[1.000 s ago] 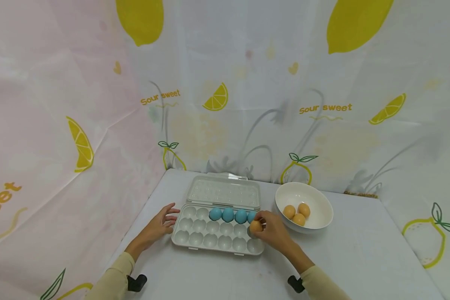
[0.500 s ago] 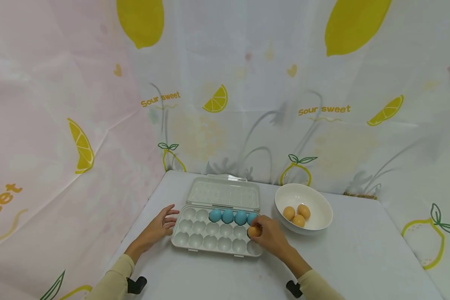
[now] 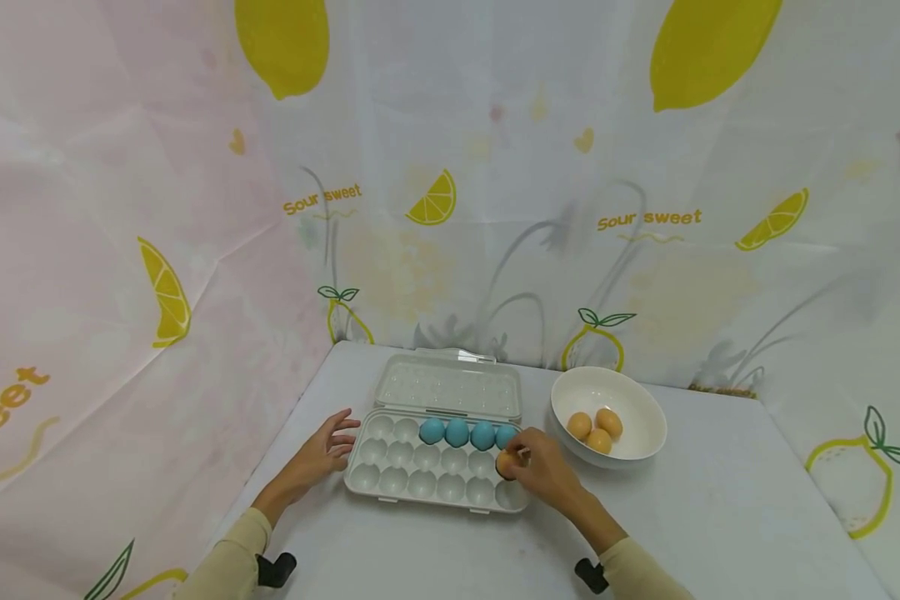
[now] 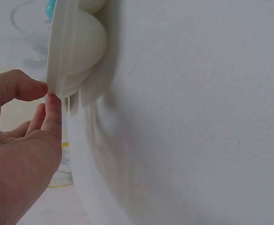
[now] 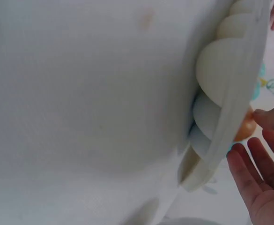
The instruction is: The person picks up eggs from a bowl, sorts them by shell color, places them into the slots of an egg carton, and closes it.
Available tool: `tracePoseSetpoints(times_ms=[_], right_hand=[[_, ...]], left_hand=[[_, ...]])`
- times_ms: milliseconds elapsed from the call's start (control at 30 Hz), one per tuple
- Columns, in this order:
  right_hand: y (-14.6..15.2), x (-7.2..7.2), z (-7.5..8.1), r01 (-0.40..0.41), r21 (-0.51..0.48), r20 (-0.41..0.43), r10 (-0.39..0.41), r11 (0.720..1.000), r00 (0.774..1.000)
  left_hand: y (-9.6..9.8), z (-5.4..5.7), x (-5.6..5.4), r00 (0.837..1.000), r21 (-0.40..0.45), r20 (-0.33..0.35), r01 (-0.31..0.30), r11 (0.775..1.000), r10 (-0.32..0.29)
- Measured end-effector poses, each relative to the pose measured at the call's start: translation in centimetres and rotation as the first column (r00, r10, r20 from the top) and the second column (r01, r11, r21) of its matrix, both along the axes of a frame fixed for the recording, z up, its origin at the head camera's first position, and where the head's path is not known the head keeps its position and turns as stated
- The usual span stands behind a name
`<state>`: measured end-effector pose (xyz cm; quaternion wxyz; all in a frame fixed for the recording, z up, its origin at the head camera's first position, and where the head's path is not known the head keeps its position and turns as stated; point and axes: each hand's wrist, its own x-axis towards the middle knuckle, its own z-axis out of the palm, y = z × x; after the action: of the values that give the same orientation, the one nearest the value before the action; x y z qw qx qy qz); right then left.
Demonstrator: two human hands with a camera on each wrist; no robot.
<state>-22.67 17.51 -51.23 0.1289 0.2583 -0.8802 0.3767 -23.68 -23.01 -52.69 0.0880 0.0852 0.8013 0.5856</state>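
A pale egg box lies opened on the table, its clear lid folded back behind. Several blue eggs fill the right part of its back row. One orange egg sits in the right end cup of the middle row. My right hand is over that cup, and in the right wrist view the thumb touches the egg while the other fingers are spread and fairly straight. Fingertips of my left hand touch the box's left edge, with relaxed fingers, as the left wrist view also shows.
To the right of the box stands a white bowl with three orange eggs in it. The white table ends at cloth walls printed with lemons, behind and to the left.
My right hand has lowered the orange egg into the right end cup of the middle row, and its fingers have loosened around it. The left hand has stayed at the box's edge.
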Motion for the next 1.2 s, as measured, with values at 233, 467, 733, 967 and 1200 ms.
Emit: tracePoseSetpoints(times_ms=[233,467,733,967,1200], right_hand=[[1.3,-1.3,2.2,0.099,-0.043,-0.074,-0.102,0.994,0.992],[4.1,-3.4,5.6,0.175,-0.015,-0.112,-0.176,0.984,0.978],[7.9,-6.5,8.4,0.217,0.098,-0.033,-0.215,0.971,0.976],[10.6,-8.9,9.5,0.253,0.186,0.076,-0.271,0.949,0.960],[12.6,-10.1,10.2,0.253,0.379,0.168,-0.335,0.890,0.927]], left_hand=[[0.2,0.1,0.0,1.000,0.007,0.002,0.001,1.000,-0.001],[0.2,0.2,0.0,1.000,0.018,-0.005,0.016,1.000,-0.016],[-0.1,0.0,-0.1,1.000,0.001,-0.003,0.015,1.000,-0.015],[-0.6,-0.3,0.0,1.000,0.020,0.001,0.012,1.000,-0.012],[-0.2,-0.3,-0.3,1.000,0.009,-0.010,0.017,1.000,-0.017]])
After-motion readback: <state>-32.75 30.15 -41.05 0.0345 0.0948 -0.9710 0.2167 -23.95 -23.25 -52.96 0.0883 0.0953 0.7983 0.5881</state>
